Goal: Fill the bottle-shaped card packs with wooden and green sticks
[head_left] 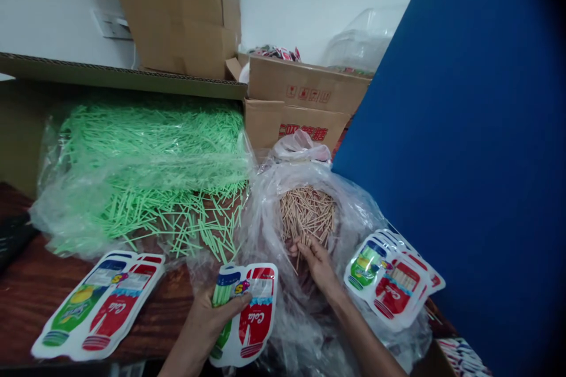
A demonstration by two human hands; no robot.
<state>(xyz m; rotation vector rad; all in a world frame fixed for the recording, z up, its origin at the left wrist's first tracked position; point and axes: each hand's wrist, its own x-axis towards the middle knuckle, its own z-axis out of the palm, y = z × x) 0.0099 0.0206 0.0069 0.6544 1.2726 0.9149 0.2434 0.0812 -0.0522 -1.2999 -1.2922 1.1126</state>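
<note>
My left hand (221, 312) grips a printed candy pouch (259, 318) with a green bottle shape and a red cola bottle shape. Green sticks show in the pouch's green half; its red half shows no sticks. Inside the mouth of a clear plastic bag (358, 206), my right hand (315, 256) has its fingers pinched on a few thin brown sticks. More brown sticks (309, 212) lie heaped just beyond those fingertips. How many sticks the fingers hold is hidden.
Loose green sticks (154, 135) spill from a plastic bag at left. A stack of flat pouches (101, 312) lies front left; filled pouches (393, 283) are piled right. Cardboard boxes (177, 12) line the back wall. A blue panel (464, 147) blocks the right side.
</note>
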